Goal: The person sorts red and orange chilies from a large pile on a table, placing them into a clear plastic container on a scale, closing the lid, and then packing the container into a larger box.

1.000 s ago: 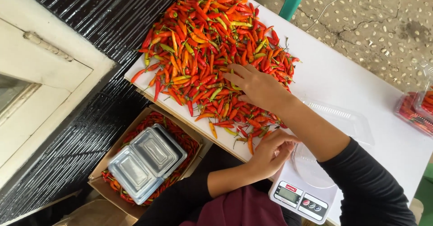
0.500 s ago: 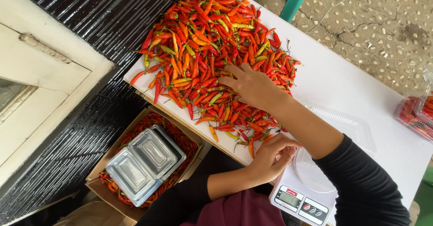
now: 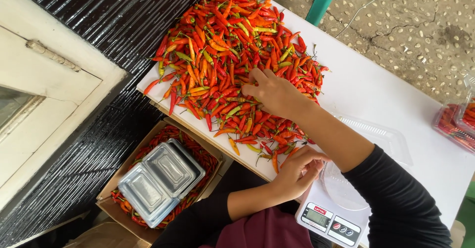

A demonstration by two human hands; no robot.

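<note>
White surface (image 3: pixel 376 87) running slantwise across the frame, outdoors over pebbled ground. Heaped on its upper-centre part: a wide pile of red, orange and a few green chillies (image 3: pixel 222 45), spilling toward the near edge.

Right hand (image 3: pixel 277 94) palm down on the lower right of the pile, fingers loosely spread and dipped among the pods, nothing visibly pinched. Left hand (image 3: pixel 297 171) curled at the surface edge just below the pile, beside a few stray pods; impossible to tell whether anything sits inside the curl.

Probably best done by drawing only a few pods at a time toward the curled hand, stems kept whole, well back from the edge.

Just beside the left hand, lower centre: white digital scale (image 3: pixel 329 218). Right of centre: empty clear plastic tray (image 3: pixel 383 136). Far right edge: clear container of red chillies (image 3: pixel 455 124). Lower left, below the surface: cardboard box (image 3: pixel 106 201) of chillies, topped by a clear two-compartment hinged container (image 3: pixel 161 183).
</note>
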